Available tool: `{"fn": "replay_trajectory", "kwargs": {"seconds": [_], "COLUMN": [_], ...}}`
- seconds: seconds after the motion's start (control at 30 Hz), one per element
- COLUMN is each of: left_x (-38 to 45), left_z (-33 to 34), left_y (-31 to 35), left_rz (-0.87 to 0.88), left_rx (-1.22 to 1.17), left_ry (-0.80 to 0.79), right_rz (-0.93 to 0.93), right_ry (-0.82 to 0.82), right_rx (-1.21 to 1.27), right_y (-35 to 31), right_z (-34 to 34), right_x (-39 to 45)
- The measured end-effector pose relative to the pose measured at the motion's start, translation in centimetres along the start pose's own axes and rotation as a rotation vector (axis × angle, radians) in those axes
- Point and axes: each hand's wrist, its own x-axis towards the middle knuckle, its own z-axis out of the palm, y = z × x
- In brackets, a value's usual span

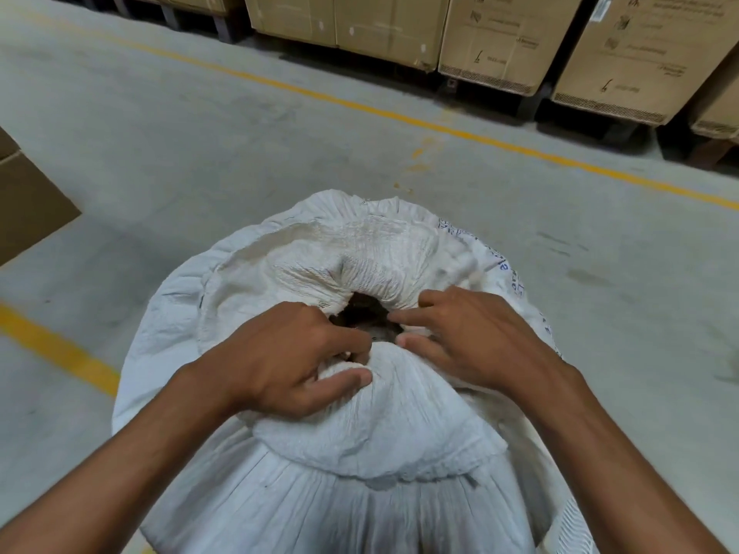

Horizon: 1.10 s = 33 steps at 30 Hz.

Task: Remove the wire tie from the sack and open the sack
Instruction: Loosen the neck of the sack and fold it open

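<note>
Warehouse floor | left hand [288, 361] and right hand [468, 337] pinch woven sack [372, 429] mouth, tie possibly gone | uneven pulling could topple it

- You are standing in a warehouse or storage hall.
- At 12 to 2 o'clock, printed cardboard cartons [500, 42] sit in a row on what look like dark pallets [536, 103].
- A yellow line [360, 103] crosses the bare concrete floor [200, 153].
- At 9 o'clock lies another cardboard box [28, 201].

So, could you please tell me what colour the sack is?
White woven fabric, with blue print along the sack's right edge; seen in the head view.
</note>
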Motion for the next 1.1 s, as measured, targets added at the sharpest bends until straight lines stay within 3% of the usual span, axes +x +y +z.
{"fn": "replay_trajectory", "kwargs": {"seconds": [0.2,0.27,0.33,0.4,0.53,0.63,0.97,1.1], "left_x": [-0.8,-0.8,-0.6,-0.4,0.2,0.0,0.6,2.0], "left_z": [-2.2,-2.6,-2.9,-3.3,-3.7,-4.1,-3.3,-1.3], "left_y": [-0.4,-1.1,-1.6,-1.9,-1.2,-1.5,-0.7,0.9], "left_rz": [-0.205,-0.352,-0.503,-0.574,-0.625,-0.646,-0.589,-0.525], "left_rx": [-0.160,-0.234,-0.231,-0.162,0.094,0.211,0.162,0.031], "left_ry": [-0.132,-0.150,-0.180,-0.219,-0.240,-0.223,-0.107,0.025], "right_rz": [0.232,0.257,0.261,0.281,0.010,-0.101,-0.091,-0.134], "right_ry": [-0.040,0.037,0.074,0.012,-0.007,-0.117,-0.238,-0.286], "right_rx": [-0.124,-0.150,-0.168,-0.187,0.024,0.231,0.533,0.596], "right_y": [-0.2,-0.7,-1.0,-1.4,-1.8,-1.9,-3.4,-3.8], "right_z": [-0.8,-0.6,-0.7,-1.0,-0.6,-0.3,-2.0,-2.6], "right_x": [-0.8,-0.8,-0.7,-0.6,-0.1,-0.3,-0.9,-0.8]}}
